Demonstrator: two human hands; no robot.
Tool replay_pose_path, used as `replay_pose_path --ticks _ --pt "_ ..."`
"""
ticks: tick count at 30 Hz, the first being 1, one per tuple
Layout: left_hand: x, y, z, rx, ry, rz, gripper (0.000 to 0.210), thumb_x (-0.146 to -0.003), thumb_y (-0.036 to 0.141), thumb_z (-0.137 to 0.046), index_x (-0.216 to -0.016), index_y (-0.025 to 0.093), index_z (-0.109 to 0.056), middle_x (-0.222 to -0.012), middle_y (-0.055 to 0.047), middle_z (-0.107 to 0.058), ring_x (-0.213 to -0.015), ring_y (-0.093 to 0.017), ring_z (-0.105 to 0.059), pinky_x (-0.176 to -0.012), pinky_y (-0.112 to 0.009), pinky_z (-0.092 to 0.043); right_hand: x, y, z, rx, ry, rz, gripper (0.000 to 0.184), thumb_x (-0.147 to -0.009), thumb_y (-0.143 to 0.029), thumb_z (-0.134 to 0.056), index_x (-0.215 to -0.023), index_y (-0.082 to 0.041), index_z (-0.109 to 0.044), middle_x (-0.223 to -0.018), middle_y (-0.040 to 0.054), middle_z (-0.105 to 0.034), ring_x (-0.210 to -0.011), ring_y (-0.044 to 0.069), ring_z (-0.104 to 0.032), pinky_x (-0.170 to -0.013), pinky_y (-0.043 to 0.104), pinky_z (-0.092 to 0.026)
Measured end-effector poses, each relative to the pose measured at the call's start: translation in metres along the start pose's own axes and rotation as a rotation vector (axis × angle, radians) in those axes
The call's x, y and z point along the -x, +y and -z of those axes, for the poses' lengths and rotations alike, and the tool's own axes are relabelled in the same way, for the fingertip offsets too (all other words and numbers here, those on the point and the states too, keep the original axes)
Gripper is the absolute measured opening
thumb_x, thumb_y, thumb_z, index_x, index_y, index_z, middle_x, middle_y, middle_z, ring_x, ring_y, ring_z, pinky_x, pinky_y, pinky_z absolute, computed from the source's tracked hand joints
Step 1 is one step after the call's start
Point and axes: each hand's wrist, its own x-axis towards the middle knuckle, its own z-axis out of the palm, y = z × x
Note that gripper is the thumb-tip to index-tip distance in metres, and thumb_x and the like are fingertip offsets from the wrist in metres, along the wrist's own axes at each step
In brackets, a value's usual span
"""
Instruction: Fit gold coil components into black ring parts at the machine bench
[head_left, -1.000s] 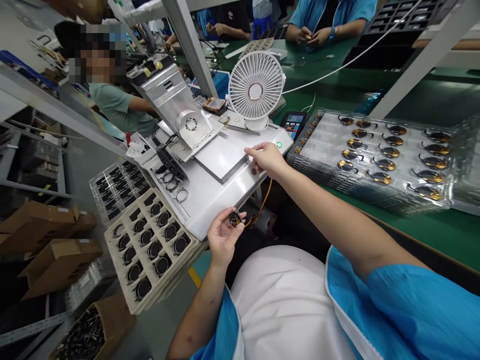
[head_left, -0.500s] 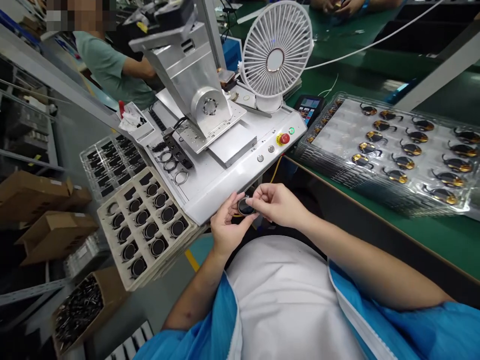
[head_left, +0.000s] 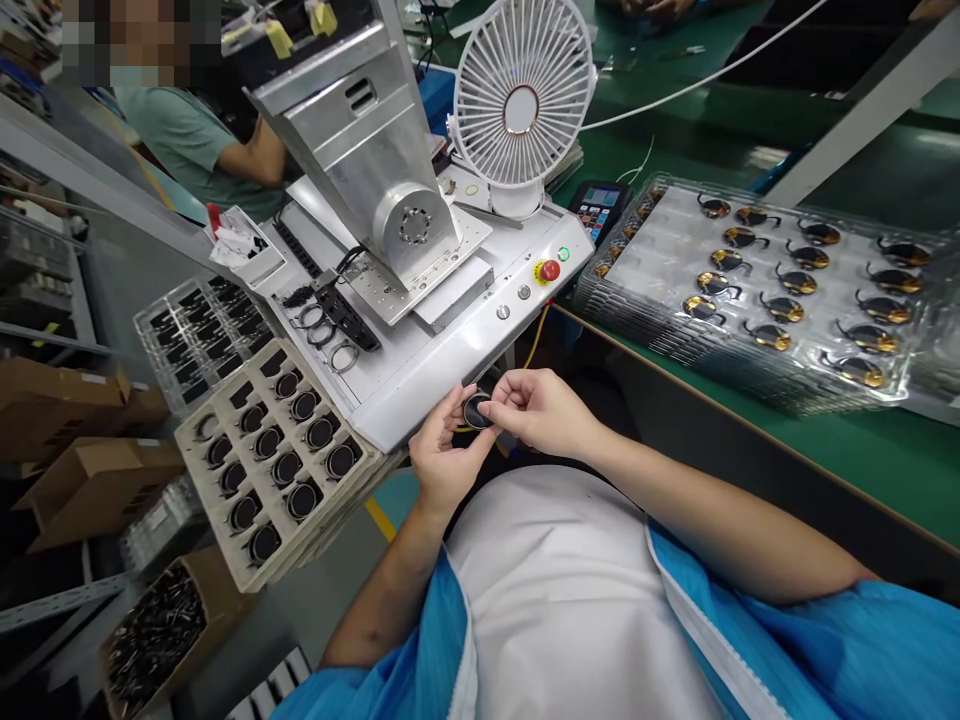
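Between my two hands, just in front of the machine's front edge, is a round black watch face (head_left: 475, 411) with a thin metal rim. The fingers and thumb of my left hand (head_left: 444, 440) are closed around its edge. My right hand (head_left: 541, 412) pinches at its right side, thumb and forefinger against the dark surface; its other fingers are curled in. Left of my hands, a beige tray (head_left: 235, 570) holds rows of similar round dark watch parts (head_left: 302, 500) in its pockets. Metal rings (head_left: 344, 357) lie on the machine's white top.
A white machine (head_left: 420, 385) carries a metal fixture (head_left: 416, 225), a red stop button (head_left: 550, 271) and a white fan (head_left: 521, 110). Stacked clear trays (head_left: 652, 270) hold black-and-gold parts on the right. Cartons (head_left: 97, 470) stand at left. A co-worker (head_left: 187, 140) sits behind.
The camera view has shifted, so the machine and trays appear further left. Both hands keep hold of the watch face, and its dark surface is turned slightly differently.
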Motion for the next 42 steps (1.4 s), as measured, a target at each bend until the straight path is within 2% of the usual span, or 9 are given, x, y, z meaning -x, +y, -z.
replay_pose_path --ticks 17,25,28,31,33,35,40,41,42 --pt "0.000 0.000 -0.005 -0.052 -0.017 -0.026 0.058 -0.081 0.031 -0.084 -0.134 0.017 -0.063 -0.122 -0.015 -0.076 -0.108 -0.028 -0.076 -0.090 -0.040 -0.067 0.005 -0.005 0.004 -0.090 -0.026 -0.099 0.032 -0.078 -0.042 -0.076 -0.069 -0.018 -0.057 -0.051 -0.0032 -0.057 -0.042 0.008 -0.045 -0.042 0.018 -0.029" --pt "0.001 0.002 -0.003 -0.059 -0.008 -0.063 0.057 -0.080 0.025 -0.084 -0.133 0.018 -0.064 -0.122 -0.013 -0.077 -0.106 -0.026 -0.077 -0.089 -0.038 -0.067 0.005 -0.004 0.002 0.066 0.059 -0.083 0.026 -0.081 -0.032 -0.073 -0.068 -0.018 -0.056 -0.054 -0.0032 -0.057 -0.046 0.008 -0.045 -0.044 0.019 -0.031" --pt "0.004 0.000 -0.004 -0.039 -0.007 -0.058 0.060 -0.079 0.022 -0.085 -0.134 0.019 -0.064 -0.123 -0.014 -0.077 -0.106 -0.027 -0.077 -0.089 -0.039 -0.067 0.005 0.004 -0.002 0.046 0.123 -0.033 0.021 -0.080 -0.031 -0.074 -0.078 -0.018 -0.057 -0.061 -0.0027 -0.062 -0.052 0.009 -0.052 -0.049 0.019 -0.037" --pt "0.008 -0.002 -0.008 0.009 -0.062 -0.054 0.066 -0.077 0.019 -0.086 -0.138 0.021 -0.062 -0.123 -0.013 -0.076 -0.106 -0.027 -0.077 -0.089 -0.038 -0.068 0.010 0.013 0.001 -0.118 0.041 -0.061 0.031 -0.077 -0.042 -0.078 -0.086 -0.018 -0.059 -0.068 -0.0016 -0.064 -0.056 0.011 -0.057 -0.052 0.021 -0.043" --pt "0.010 -0.004 -0.009 0.045 -0.140 -0.065 0.072 -0.077 0.017 -0.086 -0.142 0.023 -0.058 -0.127 -0.012 -0.075 -0.107 -0.027 -0.077 -0.091 -0.041 -0.067 0.018 0.019 0.016 -0.197 0.012 -0.095 0.043 -0.071 -0.053 -0.081 -0.082 -0.018 -0.059 -0.067 -0.0014 -0.062 -0.054 0.011 -0.054 -0.050 0.022 -0.043" --pt "0.010 -0.008 -0.008 0.073 -0.189 -0.082 0.073 -0.076 0.017 -0.086 -0.143 0.024 -0.058 -0.131 -0.012 -0.072 -0.109 -0.027 -0.075 -0.095 -0.044 -0.065 0.035 0.025 0.047 -0.181 0.204 -0.072 0.049 -0.067 -0.060 -0.081 -0.082 -0.019 -0.059 -0.068 -0.0015 -0.061 -0.053 0.011 -0.051 -0.048 0.023 -0.042" --pt "0.004 -0.027 0.002 0.104 -0.144 -0.024 0.051 -0.080 0.020 -0.083 -0.128 0.021 -0.068 -0.120 -0.011 -0.075 -0.107 -0.026 -0.075 -0.094 -0.043 -0.065 0.130 0.048 0.168 0.286 1.281 0.006 0.044 -0.074 -0.064 -0.071 -0.085 -0.022 -0.060 -0.077 0.0048 -0.063 -0.062 0.019 -0.055 -0.058 0.033 -0.046" --pt "0.003 -0.029 0.003 0.098 -0.146 -0.012 0.046 -0.081 0.021 -0.082 -0.125 0.021 -0.069 -0.119 -0.011 -0.075 -0.105 -0.025 -0.075 -0.093 -0.042 -0.065 0.153 0.055 0.189 0.405 1.464 -0.018 0.041 -0.074 -0.063 -0.069 -0.080 -0.024 -0.059 -0.076 0.0068 -0.062 -0.065 0.022 -0.056 -0.062 0.037 -0.046" --pt "0.001 -0.029 0.003 0.089 -0.153 -0.012 0.042 -0.082 0.021 -0.081 -0.123 0.021 -0.070 -0.118 -0.011 -0.075 -0.103 -0.025 -0.075 -0.092 -0.042 -0.065 0.174 0.062 0.207 0.439 1.529 -0.044 0.034 -0.074 -0.057 -0.070 -0.077 -0.025 -0.058 -0.079 0.0101 -0.063 -0.070 0.025 -0.058 -0.068 0.041 -0.047"
